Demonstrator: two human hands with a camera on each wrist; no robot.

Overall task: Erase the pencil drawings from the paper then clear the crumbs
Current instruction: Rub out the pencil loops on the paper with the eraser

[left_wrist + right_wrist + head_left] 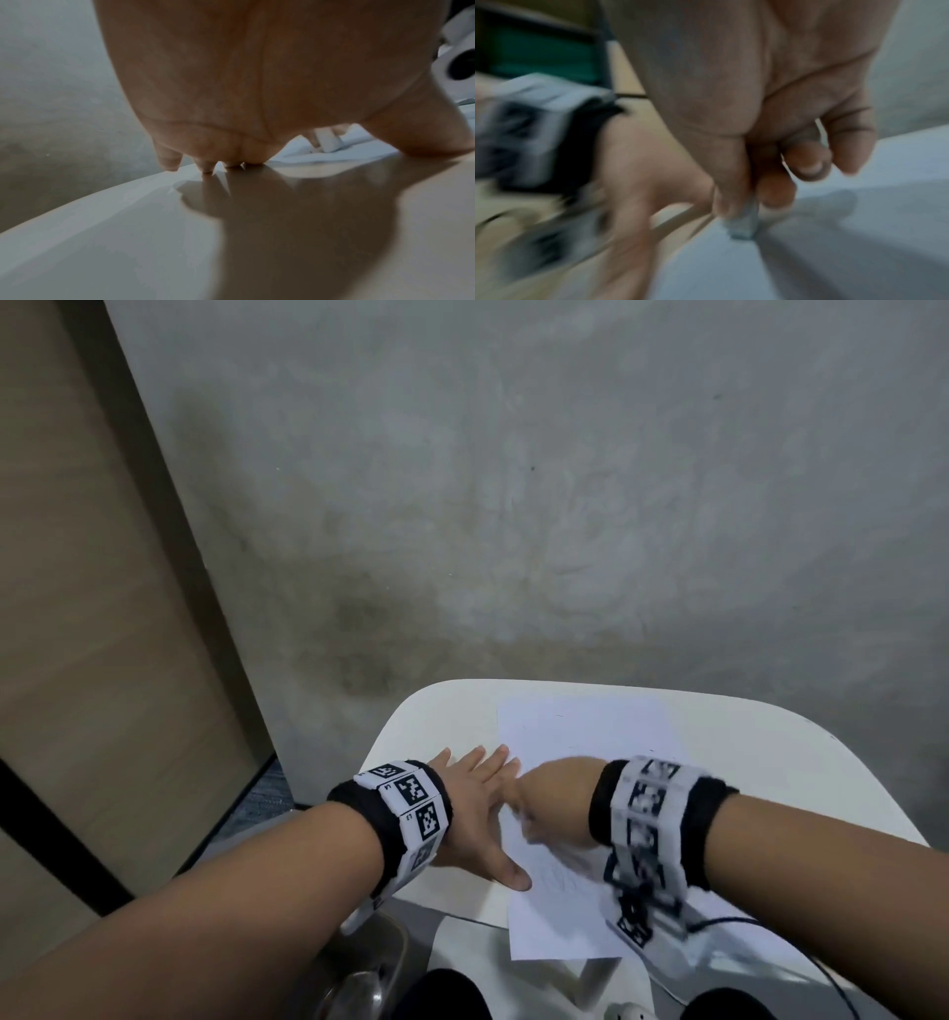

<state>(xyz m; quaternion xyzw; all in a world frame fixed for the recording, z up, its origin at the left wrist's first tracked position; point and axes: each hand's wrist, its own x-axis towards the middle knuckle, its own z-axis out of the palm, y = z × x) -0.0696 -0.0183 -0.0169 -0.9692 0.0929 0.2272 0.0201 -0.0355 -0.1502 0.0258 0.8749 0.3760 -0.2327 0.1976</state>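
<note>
A white sheet of paper (585, 726) lies on the white table (770, 762), with faint pencil lines (565, 870) near its front part. My left hand (488, 814) lies flat with straight fingers spread, pressing down at the paper's left edge; the left wrist view shows its palm (244, 81) over the tabletop (154, 233). My right hand (521, 809), blurred by motion, pinches a small white eraser (743, 225) between thumb and fingers, and its end touches the paper (859, 243). The eraser (327, 140) also shows past the left palm.
A black cable (719, 924) runs over the table's front right part. A white plug (626, 1012) lies by the near edge. A wooden panel (102, 608) stands at the left, grey concrete floor (513, 505) lies beyond the table, and a metal object (359, 968) sits below its left corner.
</note>
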